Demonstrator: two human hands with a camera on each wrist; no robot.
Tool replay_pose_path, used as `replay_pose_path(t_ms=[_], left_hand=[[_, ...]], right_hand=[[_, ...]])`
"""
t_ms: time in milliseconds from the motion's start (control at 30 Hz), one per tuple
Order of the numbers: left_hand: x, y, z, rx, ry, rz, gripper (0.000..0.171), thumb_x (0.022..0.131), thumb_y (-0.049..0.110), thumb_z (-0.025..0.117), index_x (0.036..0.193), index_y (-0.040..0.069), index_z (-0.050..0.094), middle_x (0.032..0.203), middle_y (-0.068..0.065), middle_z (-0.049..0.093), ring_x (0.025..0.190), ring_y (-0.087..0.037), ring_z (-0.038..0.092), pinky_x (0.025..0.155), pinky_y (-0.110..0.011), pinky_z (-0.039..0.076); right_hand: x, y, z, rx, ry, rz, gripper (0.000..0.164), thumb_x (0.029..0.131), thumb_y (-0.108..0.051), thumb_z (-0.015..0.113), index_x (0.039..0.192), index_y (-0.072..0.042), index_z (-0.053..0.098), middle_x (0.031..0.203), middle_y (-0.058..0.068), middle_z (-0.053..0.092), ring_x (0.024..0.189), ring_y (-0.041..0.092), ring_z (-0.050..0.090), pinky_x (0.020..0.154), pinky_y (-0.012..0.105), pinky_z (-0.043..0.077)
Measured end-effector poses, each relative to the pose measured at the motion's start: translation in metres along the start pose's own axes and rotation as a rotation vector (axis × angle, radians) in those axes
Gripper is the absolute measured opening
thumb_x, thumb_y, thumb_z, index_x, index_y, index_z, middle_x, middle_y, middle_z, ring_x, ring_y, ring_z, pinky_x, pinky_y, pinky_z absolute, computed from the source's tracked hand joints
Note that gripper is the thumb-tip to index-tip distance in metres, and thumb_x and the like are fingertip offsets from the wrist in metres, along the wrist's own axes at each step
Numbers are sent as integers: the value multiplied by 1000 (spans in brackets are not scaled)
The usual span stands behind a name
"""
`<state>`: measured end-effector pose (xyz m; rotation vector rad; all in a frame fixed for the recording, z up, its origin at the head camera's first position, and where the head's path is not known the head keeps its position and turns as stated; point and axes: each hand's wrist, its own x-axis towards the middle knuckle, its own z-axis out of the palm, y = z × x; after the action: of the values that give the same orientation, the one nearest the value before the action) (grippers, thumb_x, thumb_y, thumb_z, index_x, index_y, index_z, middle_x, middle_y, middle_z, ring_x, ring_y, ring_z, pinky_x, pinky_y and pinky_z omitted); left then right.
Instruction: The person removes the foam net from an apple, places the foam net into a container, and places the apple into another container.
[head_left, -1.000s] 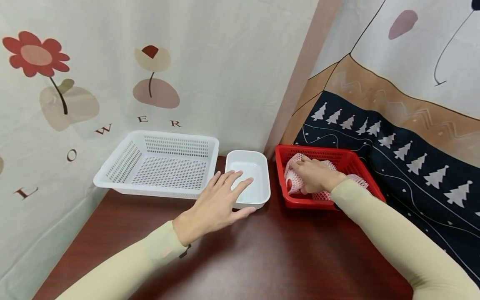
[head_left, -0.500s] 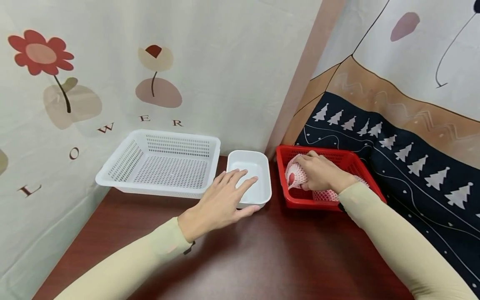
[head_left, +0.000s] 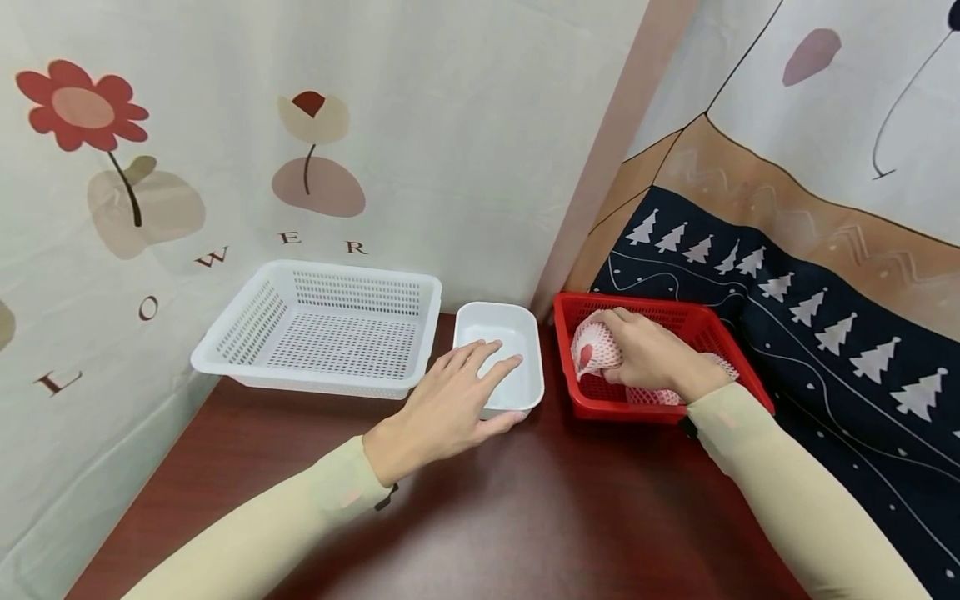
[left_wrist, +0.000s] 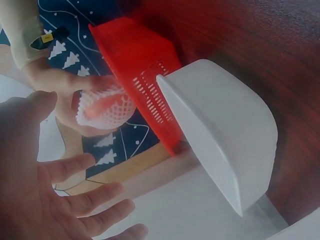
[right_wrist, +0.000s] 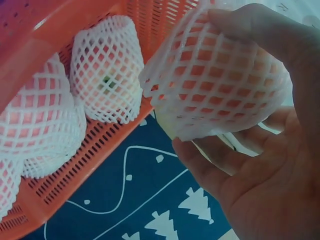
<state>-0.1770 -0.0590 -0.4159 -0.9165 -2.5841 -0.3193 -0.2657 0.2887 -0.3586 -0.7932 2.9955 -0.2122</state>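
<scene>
Where curtains meet, dark wooden table (head_left: 525,517)

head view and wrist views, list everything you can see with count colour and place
white perforated plastic basket: one, white, left on the table
small white plastic tub: one, white, between the two baskets
red perforated plastic basket: one, red, right on the table
fruit in white foam net sleeves: at least three, reddish under white, inside the red basket
held netted fruit: one, same colours, above the red basket
dark wooden table: one, reddish brown
printed cloth backdrops: flowers left, trees right
left hand: touches the tub's rim
right hand: grips the held fruit
</scene>
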Motion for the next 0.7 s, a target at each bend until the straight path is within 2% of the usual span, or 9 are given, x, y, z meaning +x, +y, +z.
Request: replay_pose_path(t_ms=[400,700], left_hand=[[8,5,1,-13,24,39,66,108,59,77,164,25,65,165,-14,65,148,-37,68,106,-59,66],[5,5,-3,23,82,74,55,107,55,80,154,26,72,155,-11,73,140,-33,73,104,-53,67]], right_hand=[[-15,-6,-3,120,77,32,88,89,-23,95,165,-7,53,149,20,68,129,39,70,112,67,65],[-23,-17,4,159,130,11,85,87,-27,95,161,-10,57,145,16,71,126,37,71,110,69,61]])
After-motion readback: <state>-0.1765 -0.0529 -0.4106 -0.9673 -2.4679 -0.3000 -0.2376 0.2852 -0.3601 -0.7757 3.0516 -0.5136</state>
